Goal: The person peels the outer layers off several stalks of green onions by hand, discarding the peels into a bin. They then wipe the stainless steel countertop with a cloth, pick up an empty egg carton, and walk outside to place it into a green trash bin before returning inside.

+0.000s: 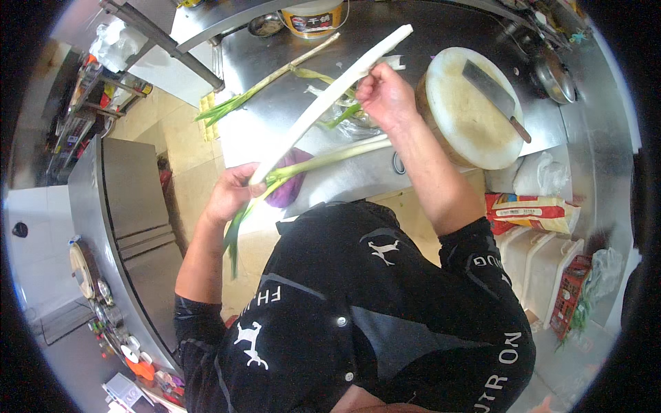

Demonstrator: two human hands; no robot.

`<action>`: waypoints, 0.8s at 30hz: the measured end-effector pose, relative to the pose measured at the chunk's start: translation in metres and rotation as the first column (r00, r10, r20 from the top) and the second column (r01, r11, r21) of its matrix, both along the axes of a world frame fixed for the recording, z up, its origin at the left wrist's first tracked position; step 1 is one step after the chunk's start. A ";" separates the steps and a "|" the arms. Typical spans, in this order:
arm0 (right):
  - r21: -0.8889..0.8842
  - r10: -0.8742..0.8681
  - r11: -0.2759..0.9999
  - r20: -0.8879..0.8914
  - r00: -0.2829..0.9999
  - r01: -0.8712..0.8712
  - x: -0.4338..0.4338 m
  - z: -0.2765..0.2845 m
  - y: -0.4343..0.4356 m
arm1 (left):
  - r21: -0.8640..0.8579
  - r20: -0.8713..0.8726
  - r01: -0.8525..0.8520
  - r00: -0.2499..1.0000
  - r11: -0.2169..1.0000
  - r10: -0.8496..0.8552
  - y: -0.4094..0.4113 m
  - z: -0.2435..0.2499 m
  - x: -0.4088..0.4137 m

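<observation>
My left hand (235,192) grips the lower end of a long white green-onion stalk (325,103), which slants up to the right above the steel counter. At the stalk's upper part, my right hand (386,98) has its fingers curled against the edge. A white strip (396,62) shows just beyond these fingers. Another green onion (330,161) lies along the counter's near edge, across a purple cabbage (286,188). Green leaves (235,242) hang below my left hand; which stalk they belong to is unclear. Farther back rests an unpeeled green onion (268,77).
A cleaver (489,89) lies on a thick round chopping block (472,137) at the right. Leaf scraps and clear plastic (356,124) sit mid-counter. Behind stand a labelled bucket (312,23) and a metal bowl (265,25). A steel cabinet (137,206) is at the left.
</observation>
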State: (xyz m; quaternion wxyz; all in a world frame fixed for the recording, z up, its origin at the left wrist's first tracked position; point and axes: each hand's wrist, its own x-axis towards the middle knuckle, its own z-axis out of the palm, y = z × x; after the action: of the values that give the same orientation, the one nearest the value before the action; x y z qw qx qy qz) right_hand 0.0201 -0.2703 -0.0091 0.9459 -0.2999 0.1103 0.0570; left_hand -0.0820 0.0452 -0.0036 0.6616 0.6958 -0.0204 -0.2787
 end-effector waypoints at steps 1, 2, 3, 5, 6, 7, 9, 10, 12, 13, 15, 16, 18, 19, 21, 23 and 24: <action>0.083 0.063 0.995 -0.002 0.998 -0.063 -0.002 0.002 0.003 | -0.012 -0.006 0.072 0.997 0.997 -0.072 0.001 0.000 0.001; 0.052 -0.020 0.998 -0.053 0.998 0.023 -0.003 0.005 0.008 | -0.081 -0.073 0.060 0.995 0.995 -0.066 0.000 -0.002 0.003; -0.094 -0.021 0.995 0.004 1.000 0.021 -0.006 0.001 0.015 | -0.065 -0.057 0.028 0.998 0.997 -0.031 -0.001 -0.004 0.006; -0.377 0.003 0.925 0.116 0.993 0.041 -0.013 -0.011 0.028 | -0.036 -0.022 -0.040 0.999 0.999 0.040 -0.008 -0.009 0.011; -0.585 0.027 0.811 0.063 0.998 0.015 -0.022 -0.011 0.042 | 0.156 0.095 -0.123 0.989 0.980 0.109 -0.021 0.003 0.013; -0.674 0.111 0.738 0.079 0.991 -0.029 -0.034 -0.015 0.051 | 0.196 0.146 -0.172 0.979 0.965 0.145 -0.027 0.010 0.021; -0.824 0.281 0.559 0.085 0.956 -0.091 -0.056 -0.029 0.065 | 0.270 0.252 -0.278 0.944 0.922 0.211 -0.032 0.019 0.039; -0.882 0.337 0.446 0.011 0.941 -0.150 -0.060 -0.033 0.064 | 0.173 0.256 -0.288 0.937 0.942 0.239 -0.024 0.022 0.049; -0.925 0.256 0.366 -0.003 0.967 -0.100 -0.060 -0.034 0.041 | 0.082 0.301 -0.334 0.906 0.939 0.296 -0.012 0.031 0.064; -0.930 0.157 0.351 -0.056 0.986 -0.109 -0.048 -0.052 0.013 | 0.079 0.318 -0.325 0.904 0.942 0.285 0.001 0.034 0.067; -0.872 -0.044 0.484 -0.101 0.994 -0.067 -0.031 -0.054 -0.036 | 0.077 0.343 -0.313 0.900 0.947 0.269 0.032 0.032 0.067; -0.836 -0.126 0.532 0.079 0.989 0.135 -0.030 -0.053 -0.062 | 0.096 0.323 -0.333 0.902 0.938 0.287 0.038 0.040 0.068; -0.585 -0.202 0.784 0.076 0.976 0.207 -0.020 -0.047 -0.117 | 0.088 0.348 -0.366 0.883 0.926 0.316 0.055 0.045 0.071; -0.427 -0.288 0.859 0.056 0.956 0.283 -0.012 -0.047 -0.139 | 0.088 0.360 -0.376 0.876 0.922 0.323 0.063 0.049 0.071; -0.373 -0.423 0.833 0.045 0.905 0.408 -0.001 -0.032 -0.156 | 0.042 0.336 -0.356 0.885 0.934 0.322 0.074 0.055 0.072; -0.428 -0.352 0.814 0.173 0.920 0.392 0.009 -0.034 -0.169 | -0.180 0.349 -0.230 0.894 0.956 0.280 0.085 0.053 0.083; -0.397 -0.346 0.826 0.202 0.916 0.400 0.005 -0.012 -0.139 | -0.185 0.417 -0.246 0.857 0.951 0.303 0.081 0.054 0.083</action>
State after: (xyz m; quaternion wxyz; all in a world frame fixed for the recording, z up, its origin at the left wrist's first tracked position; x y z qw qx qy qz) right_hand 0.0255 -0.4089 -0.0206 0.8538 -0.4764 0.1188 -0.1730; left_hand 0.0007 0.1266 0.0501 0.7150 0.6934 -0.0877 -0.0149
